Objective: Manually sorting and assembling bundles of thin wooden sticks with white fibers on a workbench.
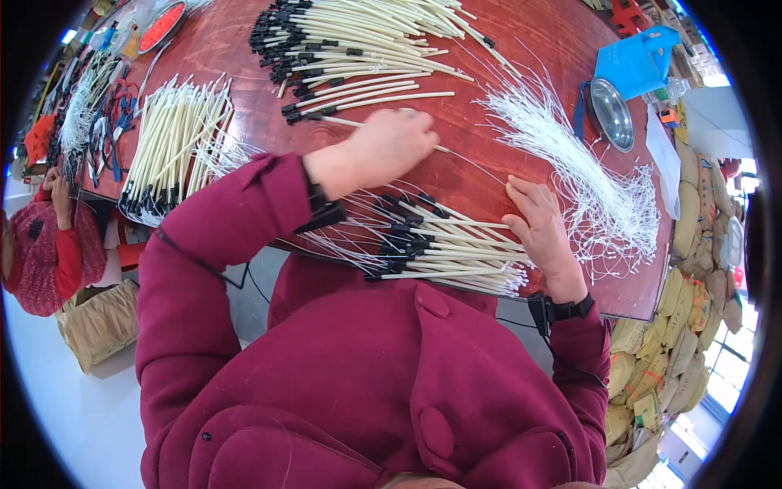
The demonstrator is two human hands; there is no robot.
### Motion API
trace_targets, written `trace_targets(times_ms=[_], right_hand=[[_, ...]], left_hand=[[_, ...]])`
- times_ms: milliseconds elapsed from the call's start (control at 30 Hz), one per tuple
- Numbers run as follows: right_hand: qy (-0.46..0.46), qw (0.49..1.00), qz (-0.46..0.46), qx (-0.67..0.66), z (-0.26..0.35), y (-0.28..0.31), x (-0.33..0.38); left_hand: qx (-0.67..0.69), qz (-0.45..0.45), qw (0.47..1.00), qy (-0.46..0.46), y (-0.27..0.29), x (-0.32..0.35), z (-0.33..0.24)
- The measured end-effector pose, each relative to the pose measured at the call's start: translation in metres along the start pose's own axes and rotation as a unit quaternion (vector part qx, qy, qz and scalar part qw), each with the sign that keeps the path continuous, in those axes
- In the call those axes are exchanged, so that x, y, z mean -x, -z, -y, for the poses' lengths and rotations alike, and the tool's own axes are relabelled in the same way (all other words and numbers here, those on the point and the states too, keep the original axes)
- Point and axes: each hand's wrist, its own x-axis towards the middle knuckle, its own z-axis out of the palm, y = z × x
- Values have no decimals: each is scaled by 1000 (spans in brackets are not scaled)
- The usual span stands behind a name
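Observation:
My left hand (387, 151) is closed around a thin cream tube (342, 122), whose black end points left toward the pile. From the tube's right end a white string (476, 165) runs to my right hand (540, 224), where the thumb and fingers come together at its far end. Below my hands, near the table edge, lies a bundle of cream tubes with black fittings (464, 253), white strings trailing from its left side. A larger pile of similar tubes (358, 49) is above my left hand. Loose white strings (562, 155) spread out to the right of my right hand.
Another tube bundle (175, 138) lies left on the red table (464, 130). A metal bowl (611, 114) and blue container (639, 61) stand at the right, a dish of red bits (161, 27) far left. Another person (57, 244) sits left. Sacks (668, 326) line the right.

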Motion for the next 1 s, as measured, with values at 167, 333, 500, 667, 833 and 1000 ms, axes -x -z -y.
trace_targets(times_ms=[167,333,500,667,833,1000], right_hand=[[73,997,-11,15,14,-14,-22],[78,996,-52,-9,14,-20,-20],[37,996,-78,18,6,-11,-19],[49,997,-58,17,7,-15,-35],[51,997,-49,42,13,-17,-9],[22,998,-41,52,13,-15,3]], left_hand=[[49,12,996,-73,-25,-60,-51],[46,3,997,-63,-17,-47,-55],[37,-72,994,70,16,11,-5],[66,-94,983,141,15,41,16],[47,-49,998,11,-4,5,-3],[10,-7,999,-41,-13,-16,-14]])
